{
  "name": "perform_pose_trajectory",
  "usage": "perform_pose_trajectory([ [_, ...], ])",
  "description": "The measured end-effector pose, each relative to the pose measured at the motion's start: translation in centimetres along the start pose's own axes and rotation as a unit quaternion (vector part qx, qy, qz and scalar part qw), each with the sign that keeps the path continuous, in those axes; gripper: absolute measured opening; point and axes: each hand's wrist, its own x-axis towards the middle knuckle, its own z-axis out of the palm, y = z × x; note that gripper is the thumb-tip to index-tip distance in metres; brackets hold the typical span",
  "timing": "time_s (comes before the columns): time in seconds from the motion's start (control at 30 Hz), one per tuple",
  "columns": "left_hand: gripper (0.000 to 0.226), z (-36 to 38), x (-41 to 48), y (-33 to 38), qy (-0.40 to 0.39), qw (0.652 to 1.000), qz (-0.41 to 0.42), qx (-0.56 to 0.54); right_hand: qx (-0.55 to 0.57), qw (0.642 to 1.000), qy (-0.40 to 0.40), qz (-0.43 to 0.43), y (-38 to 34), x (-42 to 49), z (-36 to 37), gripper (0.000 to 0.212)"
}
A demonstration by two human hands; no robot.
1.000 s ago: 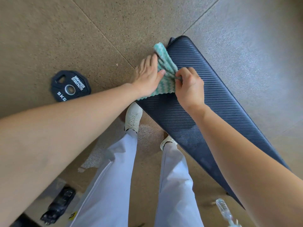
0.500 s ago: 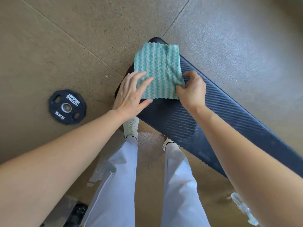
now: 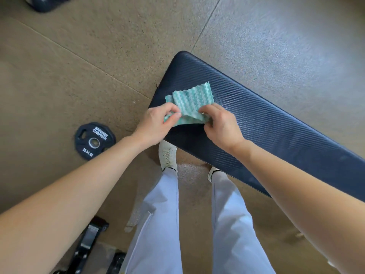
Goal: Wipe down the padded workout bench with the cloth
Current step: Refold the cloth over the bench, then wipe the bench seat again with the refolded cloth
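The dark padded bench (image 3: 266, 119) runs from the upper middle down to the right edge, its ribbed top facing up. A teal and white wavy cloth (image 3: 192, 97) lies folded on the bench's near end. My left hand (image 3: 156, 123) pinches the cloth's left edge between thumb and fingers. My right hand (image 3: 221, 123) pinches its right edge, lifting the near part into a fold. The cloth's far part rests flat on the pad.
A black 5 kg weight plate (image 3: 94, 140) lies on the brown floor to the left. My legs and white shoes (image 3: 167, 155) stand beside the bench's near edge. Black metal equipment (image 3: 88, 244) sits at the bottom left. Another dark object (image 3: 47, 2) is at the top left.
The cloth was spread flat over the bench end half a second ago; now both hands have gathered it into a fold nearer the bench's middle. The view has shifted.
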Motion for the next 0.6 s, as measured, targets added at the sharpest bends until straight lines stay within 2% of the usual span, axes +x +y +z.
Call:
perform_pose_trajectory([
  [0.1,0.007,-3.2,1.0,2.1,0.009,0.993,-0.011,-0.119,0.196,0.968,0.027,0.154,-1.7,1.1,-3.6,0.032],
  [0.17,0.006,-5.0,1.9,3.1,0.005,0.989,-0.015,-0.15,0.248,0.951,0.033,0.18,-2.4,2.5,-5.7,0.032],
  [0.3,0.023,-5.8,4.8,2.0,0.036,0.995,-0.037,-0.089,0.189,0.967,0.048,0.164,-2.4,6.4,-6.7,0.033],
  [0.4,0.034,-4.4,5.8,0.9,0.127,0.988,-0.066,0.057,0.099,0.975,0.102,0.172,-2.1,8.3,-5.6,0.038],
  [0.43,0.031,-3.7,5.8,0.9,0.172,0.978,-0.052,0.104,0.07,0.976,0.131,0.161,-2.3,8.4,-5.1,0.038],
  [0.5,0.023,-1.8,5.5,1.1,0.235,0.96,0.045,0.145,0.039,0.98,0.172,0.096,-2.9,7.9,-3.5,0.035],
  [0.57,0.026,0.9,5.3,0.5,0.215,0.952,0.135,0.168,0.027,0.987,0.158,0.025,-2.8,6.9,-0.9,0.033],
  [0.6,0.033,2.2,5.5,0.1,0.176,0.956,0.144,0.187,0.015,0.991,0.134,0.0,-2.5,6.5,0.7,0.035],
])
